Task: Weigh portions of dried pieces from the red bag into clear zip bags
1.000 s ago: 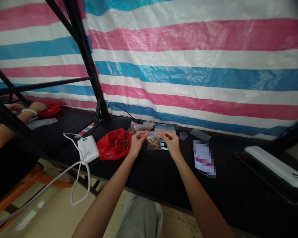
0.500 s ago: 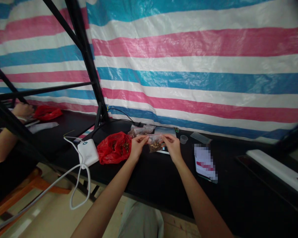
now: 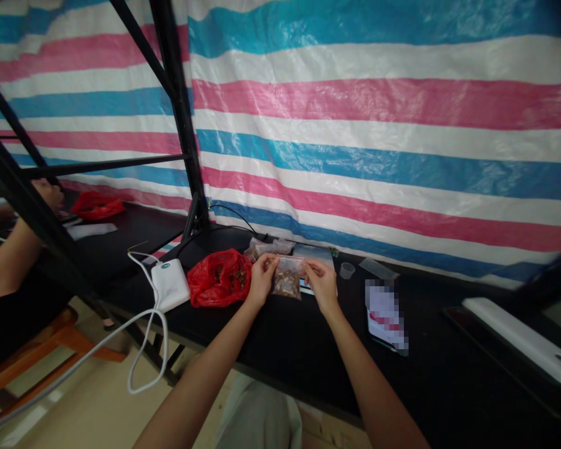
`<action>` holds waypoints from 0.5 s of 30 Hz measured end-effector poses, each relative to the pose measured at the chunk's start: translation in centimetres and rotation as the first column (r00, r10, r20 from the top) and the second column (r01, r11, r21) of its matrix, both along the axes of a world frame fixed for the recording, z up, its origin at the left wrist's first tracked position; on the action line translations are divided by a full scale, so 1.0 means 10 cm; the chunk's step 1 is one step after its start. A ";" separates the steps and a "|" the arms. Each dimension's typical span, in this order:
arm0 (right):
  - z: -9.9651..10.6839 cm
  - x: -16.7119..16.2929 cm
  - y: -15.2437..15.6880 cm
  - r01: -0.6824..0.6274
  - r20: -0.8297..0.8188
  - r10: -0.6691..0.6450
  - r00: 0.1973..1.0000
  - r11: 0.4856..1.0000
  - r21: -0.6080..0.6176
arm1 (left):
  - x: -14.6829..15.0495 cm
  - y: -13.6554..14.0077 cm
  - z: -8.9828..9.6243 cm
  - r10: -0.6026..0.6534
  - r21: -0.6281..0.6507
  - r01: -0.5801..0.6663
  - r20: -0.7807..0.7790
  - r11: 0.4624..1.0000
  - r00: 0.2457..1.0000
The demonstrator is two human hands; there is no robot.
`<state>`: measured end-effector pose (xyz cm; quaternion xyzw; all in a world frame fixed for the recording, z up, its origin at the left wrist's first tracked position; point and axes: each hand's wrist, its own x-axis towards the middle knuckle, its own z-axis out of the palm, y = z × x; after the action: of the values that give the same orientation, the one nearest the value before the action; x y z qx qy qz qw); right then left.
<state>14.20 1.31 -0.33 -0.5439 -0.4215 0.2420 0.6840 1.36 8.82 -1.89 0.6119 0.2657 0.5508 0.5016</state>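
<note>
Between my hands hangs a small clear plastic bag [image 3: 287,284] with brown, bean-like pieces in its lower part. My left hand [image 3: 262,274] pinches its upper left corner, and my right hand [image 3: 320,284] pinches the upper right. Just left of my left hand lies an opened red plastic bag [image 3: 217,284] with small brown pieces inside. Behind the hands are more filled clear bags [image 3: 280,247] and a flat silver device [image 3: 314,254], partly covered by my right hand and the bag.
A small clear cup [image 3: 346,270], a flat clear plastic piece [image 3: 378,269] and a phone [image 3: 386,318] lie to the right. A white power bank [image 3: 171,285] with a looping cable sits left. Another person's arm [image 3: 16,255] is beyond the black frame [image 3: 182,125].
The bag has come down a little and hangs flatter, its contents showing more clearly. Both hands keep their pinch on its top corners. The camera view has shifted slightly.
</note>
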 end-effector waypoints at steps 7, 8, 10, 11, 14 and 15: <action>0.06 -0.06 -0.05 0.057 0.013 -0.058 0.998 0.998 0.023 | -0.01 -0.04 0.03 -0.042 -0.037 0.043 0.018 0.998 0.999; 0.07 -0.07 -0.05 0.067 0.022 -0.067 0.997 0.997 0.025 | -0.01 -0.05 0.04 -0.050 -0.045 0.051 0.030 0.998 0.998; 0.07 -0.08 -0.05 0.084 0.053 -0.085 0.995 0.996 0.033 | -0.01 -0.06 0.06 -0.049 -0.055 0.051 0.052 0.997 0.997; 0.06 -0.07 -0.05 0.091 0.072 -0.094 0.993 0.995 0.038 | -0.01 -0.07 0.07 -0.041 -0.058 0.045 0.064 0.997 0.997; 0.03 -0.05 -0.03 0.093 0.107 -0.098 0.989 0.994 0.049 | 0.00 -0.09 0.10 -0.029 -0.077 0.036 0.094 0.996 0.995; 0.01 -0.05 -0.02 0.094 0.104 -0.098 0.990 0.995 0.046 | 0.00 -0.10 0.10 -0.037 -0.089 0.046 0.101 0.995 0.994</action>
<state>13.75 1.07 -0.18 -0.5614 -0.4356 0.1709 0.6826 1.40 7.87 -0.84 0.5657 0.2526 0.5571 0.5530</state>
